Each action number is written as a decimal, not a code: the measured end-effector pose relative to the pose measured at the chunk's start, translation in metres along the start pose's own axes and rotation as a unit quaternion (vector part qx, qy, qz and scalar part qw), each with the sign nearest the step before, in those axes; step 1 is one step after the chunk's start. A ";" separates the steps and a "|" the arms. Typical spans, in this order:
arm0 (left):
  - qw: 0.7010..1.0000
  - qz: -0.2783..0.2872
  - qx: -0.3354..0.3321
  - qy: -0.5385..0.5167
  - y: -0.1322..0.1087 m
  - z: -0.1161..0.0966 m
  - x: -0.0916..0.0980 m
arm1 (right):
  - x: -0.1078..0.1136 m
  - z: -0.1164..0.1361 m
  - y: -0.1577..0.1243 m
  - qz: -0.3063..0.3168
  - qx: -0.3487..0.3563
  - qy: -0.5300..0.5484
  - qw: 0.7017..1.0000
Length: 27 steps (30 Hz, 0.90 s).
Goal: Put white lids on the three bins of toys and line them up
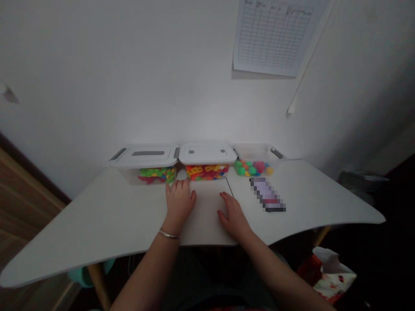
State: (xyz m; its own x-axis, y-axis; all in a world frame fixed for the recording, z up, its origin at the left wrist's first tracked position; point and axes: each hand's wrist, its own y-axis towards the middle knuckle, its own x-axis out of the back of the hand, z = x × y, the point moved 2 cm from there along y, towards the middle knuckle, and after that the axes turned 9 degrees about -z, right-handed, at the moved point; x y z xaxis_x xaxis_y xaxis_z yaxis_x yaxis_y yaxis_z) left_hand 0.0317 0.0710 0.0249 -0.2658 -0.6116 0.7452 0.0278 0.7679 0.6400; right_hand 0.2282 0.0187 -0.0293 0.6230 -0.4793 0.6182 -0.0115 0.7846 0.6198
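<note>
My left hand (180,201) lies palm down on the white table (129,216), fingers spread, just in front of the boxes. A silver bangle (169,234) is on that wrist. My right hand (236,217) rests to the right, fingers bent a little and apart, holding nothing. Between the hands is a pale flat surface (205,216) with a thin dark line along its right side; I cannot tell whether it is a separate board or sheet. Closest to my left hand are a lidded clear box (129,175) and a second lidded box (208,154), both with colourful plastic pieces.
An unlidded clear box (256,151) with coloured balls stands at the right. A phone (267,194), its screen blurred, lies in front of it. A printed table sheet (275,39) hangs on the wall. Below the table's right side is a patterned bag (337,276).
</note>
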 end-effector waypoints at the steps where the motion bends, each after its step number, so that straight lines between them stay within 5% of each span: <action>1: 1.000 0.014 0.021 0.016 -0.001 0.004 -0.001 | 0.002 -0.004 0.002 -0.027 0.010 -0.009 1.000; 8: 0.994 0.055 0.090 -0.006 -0.007 0.010 -0.009 | 0.046 -0.036 0.069 -0.179 0.024 -0.174 0.968; 15: 0.986 0.092 0.127 -0.054 -0.009 0.019 -0.029 | 0.052 -0.063 0.140 -0.077 -0.034 -0.286 0.955; 27: 0.988 0.062 0.129 -0.065 -0.012 0.023 -0.031 | 0.050 -0.074 0.146 -0.045 -0.092 -0.335 0.937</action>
State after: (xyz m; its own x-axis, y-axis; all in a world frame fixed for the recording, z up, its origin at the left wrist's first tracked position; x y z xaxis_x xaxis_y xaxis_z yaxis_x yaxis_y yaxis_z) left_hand 0.0175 0.0852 -0.0095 -0.3973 -0.4926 0.7743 -0.1735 0.8688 0.4637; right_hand 0.3159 0.1382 0.0560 -0.0171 -0.6379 0.7700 0.1910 0.7538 0.6287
